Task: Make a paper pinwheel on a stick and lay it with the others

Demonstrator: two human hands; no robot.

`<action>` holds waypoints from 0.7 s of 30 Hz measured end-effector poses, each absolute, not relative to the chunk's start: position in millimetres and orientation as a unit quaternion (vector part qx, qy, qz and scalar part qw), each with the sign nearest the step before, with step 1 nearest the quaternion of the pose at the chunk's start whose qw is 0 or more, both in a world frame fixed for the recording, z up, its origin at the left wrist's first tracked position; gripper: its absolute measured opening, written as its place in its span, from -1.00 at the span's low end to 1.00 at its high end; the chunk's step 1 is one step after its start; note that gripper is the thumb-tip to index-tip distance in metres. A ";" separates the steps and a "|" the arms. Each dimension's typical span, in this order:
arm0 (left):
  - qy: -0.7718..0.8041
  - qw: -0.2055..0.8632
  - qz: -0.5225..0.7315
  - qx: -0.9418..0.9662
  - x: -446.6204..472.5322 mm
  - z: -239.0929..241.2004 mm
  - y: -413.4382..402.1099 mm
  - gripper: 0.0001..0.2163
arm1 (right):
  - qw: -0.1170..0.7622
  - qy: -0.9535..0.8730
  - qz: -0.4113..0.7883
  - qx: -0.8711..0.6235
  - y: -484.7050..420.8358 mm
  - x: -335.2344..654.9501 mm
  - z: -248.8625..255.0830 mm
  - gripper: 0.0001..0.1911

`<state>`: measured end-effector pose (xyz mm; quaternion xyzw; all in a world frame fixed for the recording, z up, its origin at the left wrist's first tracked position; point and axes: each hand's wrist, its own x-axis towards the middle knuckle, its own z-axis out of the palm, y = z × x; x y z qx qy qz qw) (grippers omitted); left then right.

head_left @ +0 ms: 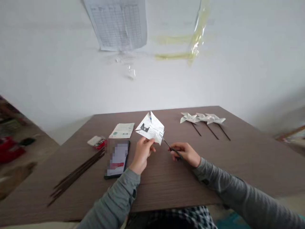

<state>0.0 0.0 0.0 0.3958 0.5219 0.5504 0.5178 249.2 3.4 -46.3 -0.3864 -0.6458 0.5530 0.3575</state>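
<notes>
My left hand (142,153) is closed on the lower edge of a folded piece of printed paper (151,128), holding it up over the brown table (238,165). My right hand (185,152) is closed on the handles of a pair of scissors (169,146), whose blades point up-left and meet the paper's lower right corner. Both sleeves are grey.
Three finished paper pinwheels (202,118) on dark sticks lie at the back right. A bundle of dark sticks (76,173) lies at the left, beside a phone (117,158), a small red-and-white box (96,142) and a printed sheet (122,130). A chart hangs on the white wall.
</notes>
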 end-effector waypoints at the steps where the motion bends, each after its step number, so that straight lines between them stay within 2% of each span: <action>1: 0.522 0.517 0.548 0.400 -0.5 -0.7 0.3 -0.71 | 0.382 -0.653 0.520 -0.396 6.2 250.5 -46.1 -0.43; 6: 0.513 0.524 0.529 0.427 -2.6 -4.6 1.8 -0.70 | 0.500 -0.655 0.330 -0.460 25.0 261.2 -52.2 -0.54; 9: 0.510 0.533 0.510 0.443 -3.7 -7.7 3.1 -0.71 | 0.537 -0.626 0.268 -0.497 37.9 269.2 -61.4 -0.56; 21: 0.490 0.551 0.473 0.482 -5.8 -13.1 2.1 -0.57 | 0.544 -0.566 0.359 -0.505 46.1 268.4 -69.7 -0.55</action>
